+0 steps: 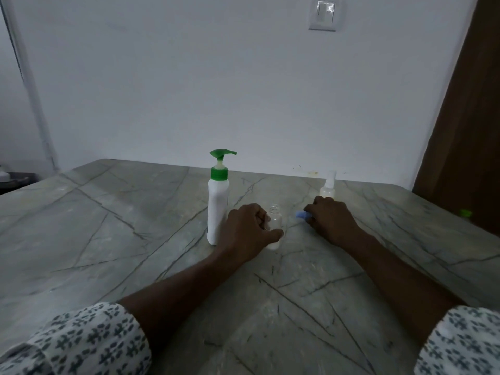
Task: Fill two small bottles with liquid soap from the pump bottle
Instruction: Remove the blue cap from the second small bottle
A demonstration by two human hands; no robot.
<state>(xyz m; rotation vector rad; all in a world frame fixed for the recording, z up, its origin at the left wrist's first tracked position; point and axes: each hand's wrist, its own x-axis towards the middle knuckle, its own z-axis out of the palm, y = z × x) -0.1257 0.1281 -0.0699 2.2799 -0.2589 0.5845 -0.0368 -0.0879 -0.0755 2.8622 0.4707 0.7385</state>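
1. Grey-green marble with dark veins forms the table point(108, 226), which runs back to a plain white wall point(216, 77); a light switch point(324, 14) sits high on that wall and a brown wooden panel point(468, 117) stands at the right edge.
2. Near the middle of the table stands the pump bottle point(217, 209), white and upright, with a green collar and a green pump head whose spout points to the right.
3. Just right of it, closer to the person, stands a small clear bottle point(275, 221), upright, with its threaded neck open and no cap on.
4. The left hand point(247, 230) grips this small clear bottle from its left side: the fingers are curled around the body and the thumb presses across its lower front.
5. The right hand point(331, 219) rests on the table to the right of that bottle, well apart from it, with fingers closed together on a small blue cap point(301, 214) that sticks out at the fingertips.
6. Behind the right hand stands a second small bottle point(328, 188), pale and translucent, with a white spray top; the hand hides its lower part.
7. A small green object point(466, 213) lies far right near the table edge, too blurred to identify.
8. Both forearms are bare, with patterned white sleeves point(81, 345) pushed up at the bottom corners.
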